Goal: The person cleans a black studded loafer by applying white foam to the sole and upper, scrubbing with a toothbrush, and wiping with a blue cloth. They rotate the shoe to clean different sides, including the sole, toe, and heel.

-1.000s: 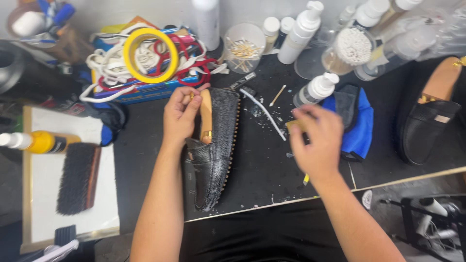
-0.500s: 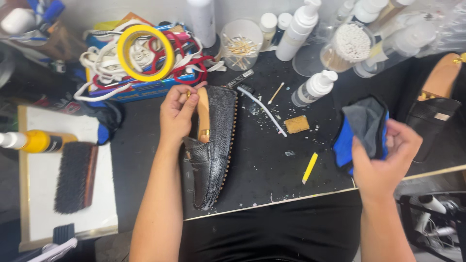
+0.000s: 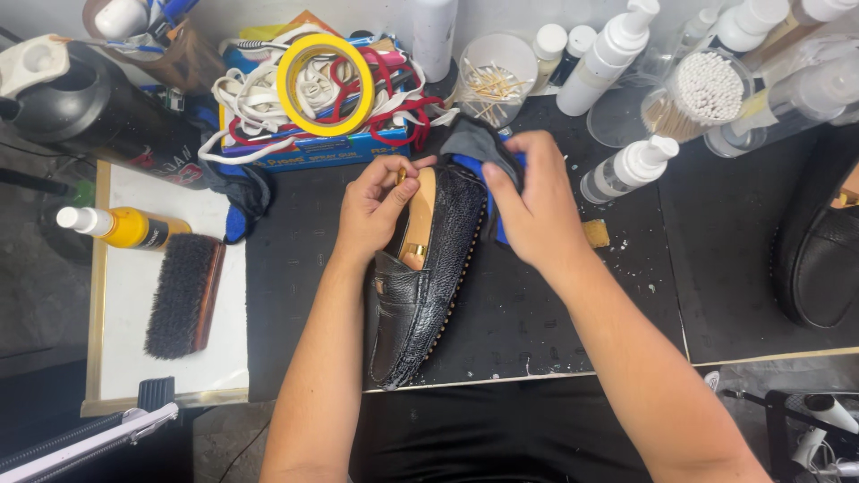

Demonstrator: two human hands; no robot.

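Note:
A black textured loafer (image 3: 420, 295) with a wooden shoe tree inside lies on the black mat (image 3: 555, 313), its heel pointing away from me. My left hand (image 3: 376, 210) grips the heel end and the shoe tree's top. My right hand (image 3: 532, 210) holds a blue and grey cloth (image 3: 474, 148) and presses it against the shoe's heel and right side.
A black brush (image 3: 183, 295) and a yellow bottle (image 3: 125, 228) lie on a white board at left. A box of laces with a yellow tape roll (image 3: 324, 85) sits behind the shoe. Pump bottles, cotton swab jars and a small tan sponge (image 3: 595, 233) stand at right. A second black shoe (image 3: 819, 264) lies at the right edge.
My right hand put down the tan sponge, picked up the blue cloth at right, and brought it left onto the shoe's heel. My left hand kept its hold.

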